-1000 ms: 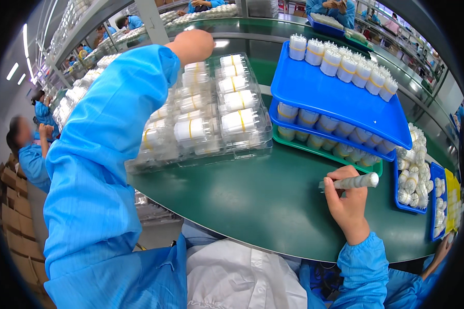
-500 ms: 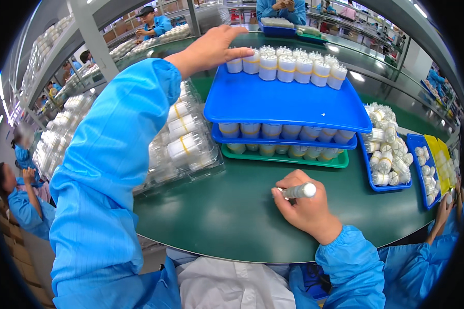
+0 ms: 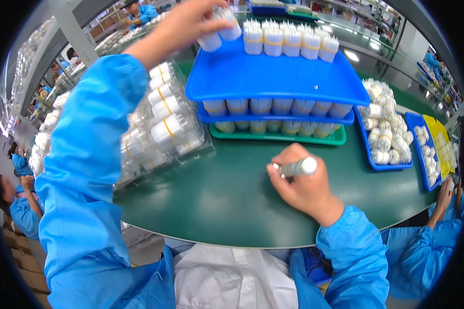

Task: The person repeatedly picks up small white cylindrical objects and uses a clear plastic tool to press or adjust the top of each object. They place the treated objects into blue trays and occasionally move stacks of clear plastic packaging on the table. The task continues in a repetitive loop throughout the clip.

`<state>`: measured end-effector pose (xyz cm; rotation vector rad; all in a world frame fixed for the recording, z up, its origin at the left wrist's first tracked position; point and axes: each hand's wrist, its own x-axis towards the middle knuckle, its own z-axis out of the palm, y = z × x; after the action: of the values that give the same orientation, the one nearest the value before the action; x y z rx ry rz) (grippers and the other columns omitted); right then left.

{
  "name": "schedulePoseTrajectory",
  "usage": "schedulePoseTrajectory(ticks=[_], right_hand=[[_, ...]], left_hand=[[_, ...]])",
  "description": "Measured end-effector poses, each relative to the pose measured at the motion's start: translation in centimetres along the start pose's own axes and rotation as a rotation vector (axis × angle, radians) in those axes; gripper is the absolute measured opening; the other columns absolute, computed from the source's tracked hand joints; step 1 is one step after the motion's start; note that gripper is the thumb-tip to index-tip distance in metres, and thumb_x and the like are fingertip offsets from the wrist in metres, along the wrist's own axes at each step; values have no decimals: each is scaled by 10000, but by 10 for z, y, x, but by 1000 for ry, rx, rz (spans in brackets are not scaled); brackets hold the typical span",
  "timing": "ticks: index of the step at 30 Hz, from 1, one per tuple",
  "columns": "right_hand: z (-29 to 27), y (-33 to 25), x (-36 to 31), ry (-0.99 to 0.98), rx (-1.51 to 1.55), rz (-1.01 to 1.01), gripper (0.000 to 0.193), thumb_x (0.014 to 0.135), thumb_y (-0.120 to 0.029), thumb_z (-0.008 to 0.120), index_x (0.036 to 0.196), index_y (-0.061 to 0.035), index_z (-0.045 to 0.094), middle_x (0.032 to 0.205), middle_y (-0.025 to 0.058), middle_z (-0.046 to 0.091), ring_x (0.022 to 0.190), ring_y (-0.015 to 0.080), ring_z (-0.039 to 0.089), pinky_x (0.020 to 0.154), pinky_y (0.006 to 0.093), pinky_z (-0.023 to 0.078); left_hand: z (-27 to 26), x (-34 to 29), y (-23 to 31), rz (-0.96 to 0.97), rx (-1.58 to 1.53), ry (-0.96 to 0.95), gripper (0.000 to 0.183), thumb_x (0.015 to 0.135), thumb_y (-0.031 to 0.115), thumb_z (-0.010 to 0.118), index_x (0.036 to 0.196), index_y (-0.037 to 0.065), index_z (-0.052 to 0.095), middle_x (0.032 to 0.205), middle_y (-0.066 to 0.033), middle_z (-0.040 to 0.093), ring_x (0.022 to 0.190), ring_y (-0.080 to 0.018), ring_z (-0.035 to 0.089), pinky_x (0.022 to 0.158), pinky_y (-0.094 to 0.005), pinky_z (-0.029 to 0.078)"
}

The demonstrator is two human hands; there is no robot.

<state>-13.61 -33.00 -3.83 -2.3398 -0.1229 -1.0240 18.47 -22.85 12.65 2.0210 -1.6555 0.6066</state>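
At the upper left, my left hand (image 3: 188,24) is closed on a pair of white cylinders (image 3: 228,30), which is tilted over the far left corner of the top blue tray (image 3: 273,80). Fingers partly cover this pair. A row of similar white cylinders (image 3: 292,41), bound with yellow bands and bristling with small pins on top, stands along the tray's far edge. My right hand (image 3: 307,188) rests near the table's middle, gripping a thick grey marker pen (image 3: 296,168) with a round white end. It is held like a pen, its tip pointing left.
Under the top tray are another blue tray (image 3: 278,119) and a green tray (image 3: 278,138), both holding cylinders. Clear plastic packs of cylinders (image 3: 165,126) lie left on the green table (image 3: 216,195). Blue trays of wrapped parts (image 3: 384,129) stand right, near a co-worker's hand (image 3: 441,203).
My left hand has closed on a pair of cylinders at the row's left end and lifted it up and left. The right hand keeps hold of the marker pen in nearly the same place.
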Motion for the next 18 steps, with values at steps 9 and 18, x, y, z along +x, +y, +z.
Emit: schedulePoseTrajectory(ticks=[9,18], right_hand=[[-11,10,12,176,100,216,120,871,-59,749,841,-7,646,771,45,626,596,100,602,517,246,465],[2,18,6,54,54,229,115,868,-67,752,861,7,665,795,59,643,615,116,619,535,254,491]], left_hand=[[-9,-128,157,231,-73,-218,504,757,274,831,1174,76,629,905,-65,598,889,-237,584,725,-362,506],[79,-162,140,49,-47,-89,531,761,300,822,1174,41,611,1020,-126,587,955,-317,585,783,-388,520]])
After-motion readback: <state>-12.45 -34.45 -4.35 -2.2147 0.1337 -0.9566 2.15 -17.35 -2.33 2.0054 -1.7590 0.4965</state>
